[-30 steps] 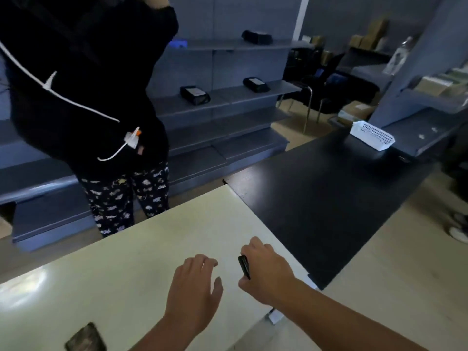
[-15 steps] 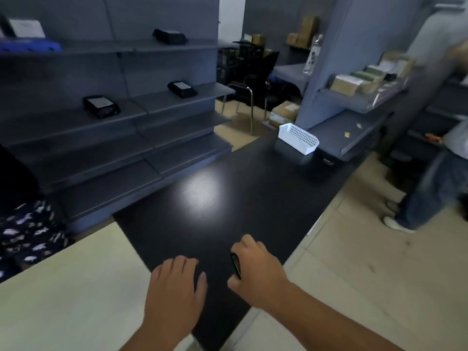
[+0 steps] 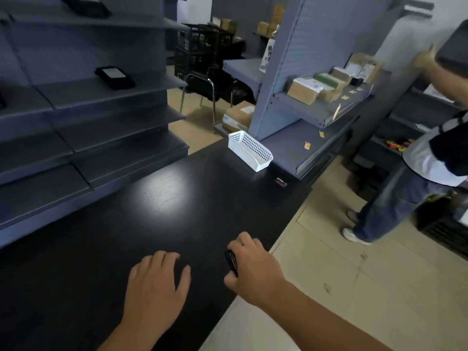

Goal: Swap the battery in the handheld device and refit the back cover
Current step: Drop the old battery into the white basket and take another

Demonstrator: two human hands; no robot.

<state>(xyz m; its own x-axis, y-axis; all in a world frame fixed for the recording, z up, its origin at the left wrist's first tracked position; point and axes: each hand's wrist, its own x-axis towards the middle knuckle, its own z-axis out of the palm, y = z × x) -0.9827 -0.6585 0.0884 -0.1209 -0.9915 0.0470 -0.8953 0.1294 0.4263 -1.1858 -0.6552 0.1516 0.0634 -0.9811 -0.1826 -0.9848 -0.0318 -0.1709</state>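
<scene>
Two hands over black table [image 3: 152, 198]: right hand [image 3: 255, 264] clasps slim black device [image 3: 231, 262]; left hand [image 3: 157, 282] spread, empty.

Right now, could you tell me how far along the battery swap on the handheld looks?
Nothing looks finished yet. The right hand grips a thin black item edge-on over the black table; whether it is the battery or the cover I cannot tell. The left hand is open and holds nothing. A handheld device lies on the grey shelf, so fitting the battery and the cover seems left.

2 hands [image 3: 157, 287], 1 basket [image 3: 249, 150], 1 chair [image 3: 202, 87].
</scene>
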